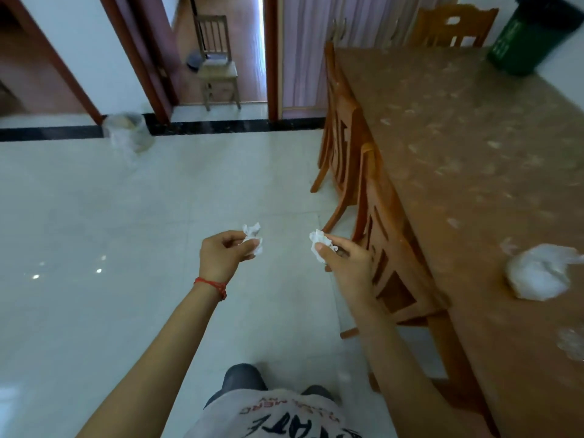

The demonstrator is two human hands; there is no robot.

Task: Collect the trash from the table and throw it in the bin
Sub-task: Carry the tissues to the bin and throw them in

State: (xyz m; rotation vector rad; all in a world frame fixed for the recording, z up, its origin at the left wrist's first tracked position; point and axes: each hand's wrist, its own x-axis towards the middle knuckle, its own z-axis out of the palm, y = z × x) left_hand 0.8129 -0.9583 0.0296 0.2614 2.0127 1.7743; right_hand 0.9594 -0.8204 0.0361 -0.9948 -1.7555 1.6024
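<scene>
Shirt: nearest the camera, pale, with dark and red print seen upside down; the letters are too cut off and blurred to read.
Left hand: held out over the floor, a red string at the wrist, fingers curled in and pinching a crumpled white tissue at the fingertips.
Left tissue: it sticks up and to the right past the fingertips, a bunched wad with no clear long axis, its loose corner pointing up and away.
Right hand: held out beside the chairs, thumb and fingers pinching a second tissue wad.
Right tissue: it sits at the fingertips on the hand's left side, facing the other wad; the two are near but apart; it is a roundish lump.
Floor: pale glossy tiles under both hands.
Desk: to the right, brown patterned top, running away from the camera; a white plastic bag lies on its near part, well apart from the right hand.
Chairs: wooden, pushed in along the desk's left edge.
Small bin: far left on the floor by the wall, lined with a pale bag, upright.
Green bin: far right past the desk's end; its marking is unreadable.
</scene>
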